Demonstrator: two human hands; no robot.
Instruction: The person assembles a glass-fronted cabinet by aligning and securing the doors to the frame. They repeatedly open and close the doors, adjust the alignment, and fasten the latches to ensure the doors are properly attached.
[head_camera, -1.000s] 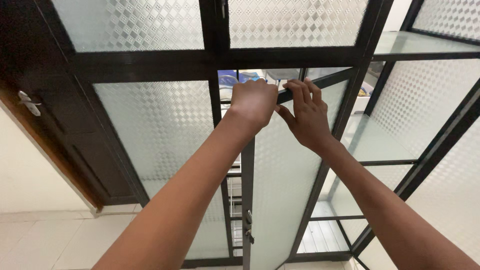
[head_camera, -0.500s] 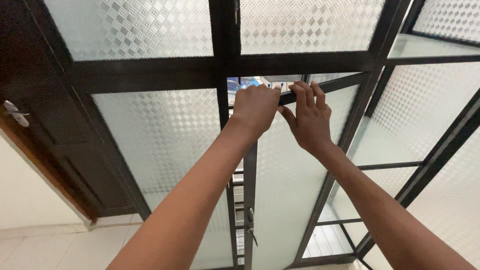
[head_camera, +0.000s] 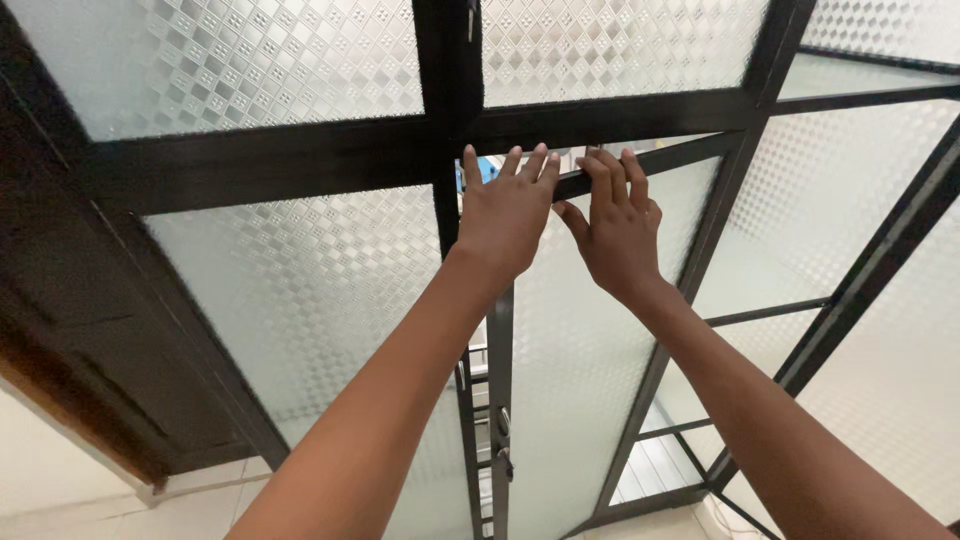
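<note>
Soft daylight is passing through the frosted patterned glass panels (head_camera: 300, 290), leaving them glowing pale and evenly bright, while the black door frame (head_camera: 300, 160) is standing out in strong contrast and the far left edge is falling into dark brown shade. The left hand (head_camera: 505, 215) and right hand (head_camera: 615, 235) are showing sharp and evenly lit, with no glare or hard shadow on them. Straight frame bars are bending and leaning toward the picture's edges, a wide-lens distortion.
</note>
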